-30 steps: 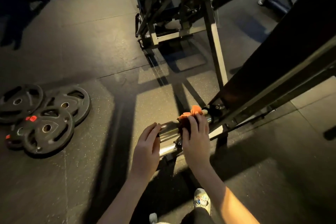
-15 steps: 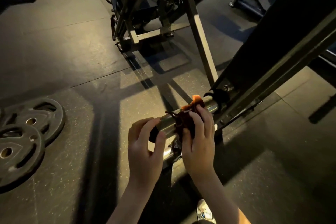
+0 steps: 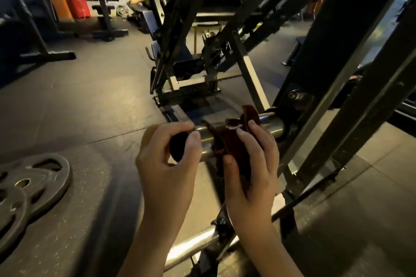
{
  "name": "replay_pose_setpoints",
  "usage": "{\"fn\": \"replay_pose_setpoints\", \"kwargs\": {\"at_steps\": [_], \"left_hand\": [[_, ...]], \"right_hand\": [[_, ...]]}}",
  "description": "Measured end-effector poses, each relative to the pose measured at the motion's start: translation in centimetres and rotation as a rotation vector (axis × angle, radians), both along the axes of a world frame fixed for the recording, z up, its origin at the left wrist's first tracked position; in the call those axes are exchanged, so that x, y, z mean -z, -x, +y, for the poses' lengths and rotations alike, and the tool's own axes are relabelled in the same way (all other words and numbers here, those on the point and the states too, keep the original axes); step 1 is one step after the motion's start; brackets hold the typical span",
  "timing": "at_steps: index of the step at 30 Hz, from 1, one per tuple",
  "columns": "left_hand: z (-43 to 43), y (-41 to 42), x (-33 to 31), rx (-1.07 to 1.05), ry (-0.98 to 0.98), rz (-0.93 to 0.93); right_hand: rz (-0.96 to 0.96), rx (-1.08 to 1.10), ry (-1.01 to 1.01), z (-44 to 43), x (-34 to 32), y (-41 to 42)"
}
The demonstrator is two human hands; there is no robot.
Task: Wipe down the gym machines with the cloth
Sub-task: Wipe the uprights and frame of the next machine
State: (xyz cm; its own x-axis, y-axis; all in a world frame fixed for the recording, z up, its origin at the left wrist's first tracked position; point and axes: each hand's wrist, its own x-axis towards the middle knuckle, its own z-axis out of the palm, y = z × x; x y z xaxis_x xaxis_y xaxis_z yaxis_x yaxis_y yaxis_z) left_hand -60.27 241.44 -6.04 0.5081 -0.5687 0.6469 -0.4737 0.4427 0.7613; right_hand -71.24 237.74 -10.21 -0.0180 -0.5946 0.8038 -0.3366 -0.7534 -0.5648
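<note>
My forearms come up from the bottom edge, cut off before the elbows. My left hand point(image 3: 166, 164) curls fingers and thumb round the black-capped free end of a polished steel bar point(image 3: 269, 124), gripping it. Just beside it, my right hand point(image 3: 249, 171) clutches a crumpled dark red cloth point(image 3: 229, 141), bunched over the top of that bar, one fold sticking up behind my fingertips. My palm hides the cloth's lower part. The bar runs into a black steel machine frame point(image 3: 333, 78) slanting up on the right. To my left, grey iron weight plates point(image 3: 33, 184) lie overlapping on the dark rubber floor point(image 3: 90, 101), cut by the edge. Farther back, the machine's inner parts are too dim to sort out.
</note>
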Motion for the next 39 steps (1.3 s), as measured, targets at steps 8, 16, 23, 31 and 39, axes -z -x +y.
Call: {"fn": "replay_pose_setpoints", "kwargs": {"at_steps": [8,16,23,31,39], "left_hand": [[-0.7,-0.1,0.2,0.006,0.118,0.019],[0.3,-0.3,1.3,0.004,0.062,-0.107],[1.6,0.0,2.5,-0.02,-0.002,-0.206],[2.9,0.0,3.0,0.029,-0.041,-0.2],[3.2,-0.1,3.1,0.147,-0.034,-0.076]], "right_hand": [[-0.009,0.027,0.345,-2.4,2.7,-0.1],[-0.013,0.219,0.247,-4.9,4.1,1.9],[0.021,0.171,0.285,-0.7,4.2,-2.3],[-0.163,0.252,-0.03,-3.3,3.7,0.9],[0.197,0.161,0.392,-1.4,1.5,-2.5]]}}
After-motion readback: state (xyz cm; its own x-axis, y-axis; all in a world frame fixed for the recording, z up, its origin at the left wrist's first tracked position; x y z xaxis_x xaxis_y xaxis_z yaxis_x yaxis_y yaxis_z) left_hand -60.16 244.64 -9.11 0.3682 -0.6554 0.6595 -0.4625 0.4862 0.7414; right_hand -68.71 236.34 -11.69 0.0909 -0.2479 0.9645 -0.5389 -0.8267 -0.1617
